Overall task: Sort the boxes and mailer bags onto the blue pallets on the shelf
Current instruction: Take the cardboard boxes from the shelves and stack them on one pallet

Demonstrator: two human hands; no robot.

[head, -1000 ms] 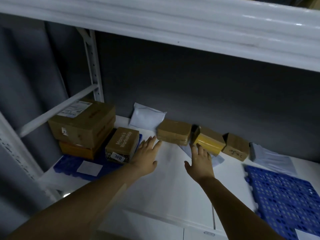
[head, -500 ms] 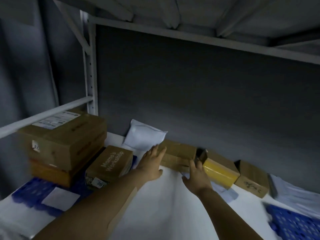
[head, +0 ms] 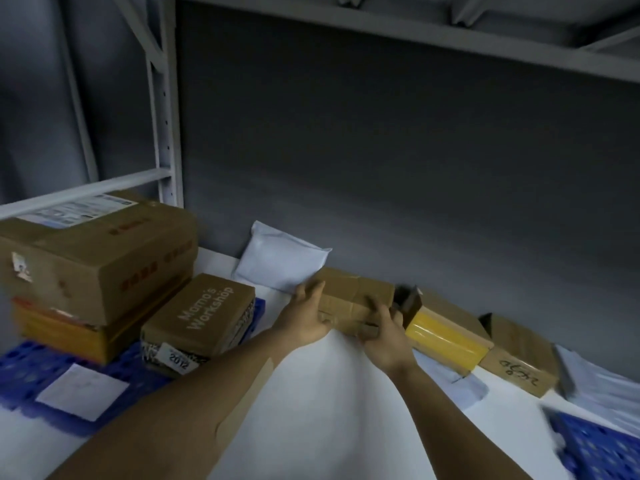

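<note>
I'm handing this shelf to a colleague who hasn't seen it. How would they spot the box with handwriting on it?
Start at the dark back wall of the shelf and follow the row of parcels along it to the right, past the box held in both hands and the box with yellow tape. The handwritten box comes next, just before the grey mailer bags. It alone carries dark scrawled marker on its front face.

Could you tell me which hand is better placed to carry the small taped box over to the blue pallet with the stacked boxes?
Left, probably: the left hand holds the taped box on the side facing that blue pallet.
</note>
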